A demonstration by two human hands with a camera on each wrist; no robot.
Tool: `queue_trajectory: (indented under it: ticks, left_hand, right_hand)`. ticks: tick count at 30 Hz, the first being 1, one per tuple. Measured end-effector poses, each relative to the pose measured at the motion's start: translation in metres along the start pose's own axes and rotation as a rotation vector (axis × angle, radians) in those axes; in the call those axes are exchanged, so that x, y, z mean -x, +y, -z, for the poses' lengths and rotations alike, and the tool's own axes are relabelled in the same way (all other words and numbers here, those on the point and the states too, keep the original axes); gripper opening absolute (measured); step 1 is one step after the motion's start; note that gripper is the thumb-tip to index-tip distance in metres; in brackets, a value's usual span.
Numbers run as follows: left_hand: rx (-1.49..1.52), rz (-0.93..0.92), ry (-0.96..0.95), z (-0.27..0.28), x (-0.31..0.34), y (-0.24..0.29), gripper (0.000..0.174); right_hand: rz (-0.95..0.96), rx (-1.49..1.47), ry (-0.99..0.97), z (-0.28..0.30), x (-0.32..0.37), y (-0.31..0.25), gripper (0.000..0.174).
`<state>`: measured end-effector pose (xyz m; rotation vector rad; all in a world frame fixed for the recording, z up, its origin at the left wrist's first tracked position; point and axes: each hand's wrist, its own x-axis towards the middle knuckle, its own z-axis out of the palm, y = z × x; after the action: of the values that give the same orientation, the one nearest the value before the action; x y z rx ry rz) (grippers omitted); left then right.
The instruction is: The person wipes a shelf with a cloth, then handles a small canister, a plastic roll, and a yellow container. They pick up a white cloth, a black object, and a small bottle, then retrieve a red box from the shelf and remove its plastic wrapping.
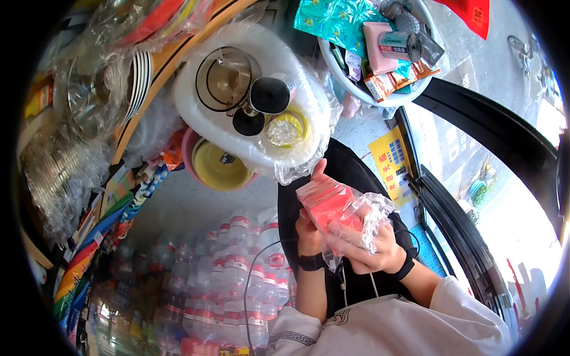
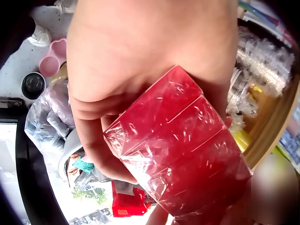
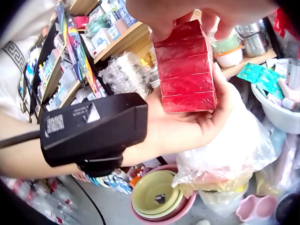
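Note:
A pack of red boxes (image 1: 330, 204) in glossy clear wrap is held up before the person's lap. The left hand (image 2: 150, 51) grips it, with fingers bent around one side; the right wrist view shows the pack (image 3: 185, 70) standing on that palm, its seams running across. At the pack's other end, the right hand (image 1: 375, 248) holds on with bent fingers, and its fingertips (image 3: 164, 32) show on the pack's upper end. Crumpled clear film (image 1: 379, 221) bunches over the right thumb and fingers. A black camera (image 3: 93, 129) is strapped to the left wrist.
Ahead stands a plastic-wrapped white surface (image 1: 190, 89) bearing cups. A white tub (image 1: 415, 95) of packets is at the upper right. Nested basins (image 1: 222, 169) and bottle packs (image 1: 231, 279) stand on the floor at left. Shelves (image 1: 160, 80) line the left; a black door frame (image 1: 475, 113) is right.

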<state>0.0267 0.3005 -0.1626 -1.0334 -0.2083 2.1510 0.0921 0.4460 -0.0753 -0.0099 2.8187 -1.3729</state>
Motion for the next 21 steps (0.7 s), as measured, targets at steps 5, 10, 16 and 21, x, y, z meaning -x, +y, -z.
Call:
queue_trajectory:
  ticks: [5, 10, 16, 21]
  left_hand:
    - [0.076, 0.107, -0.001, 0.01, 0.003, 0.001, 0.059]
    - [-0.065, 0.214, -0.21, 0.06, -0.011, 0.022, 0.063]
    - [-0.262, 0.03, -0.196, 0.006, -0.01, 0.006, 0.107]
    - [-0.193, 0.025, -0.117, -0.015, -0.001, 0.009, 0.059]
  right_hand:
    - [0.089, 0.095, -0.08, 0.004, -0.001, 0.005, 0.033]
    - [0.162, 0.139, -0.123, 0.022, -0.026, -0.001, 0.032]
    - [0.211, 0.156, -0.158, 0.032, -0.043, 0.0, 0.023]
    - [0.483, 0.101, 0.081, 0.063, -0.052, -0.023, 0.029]
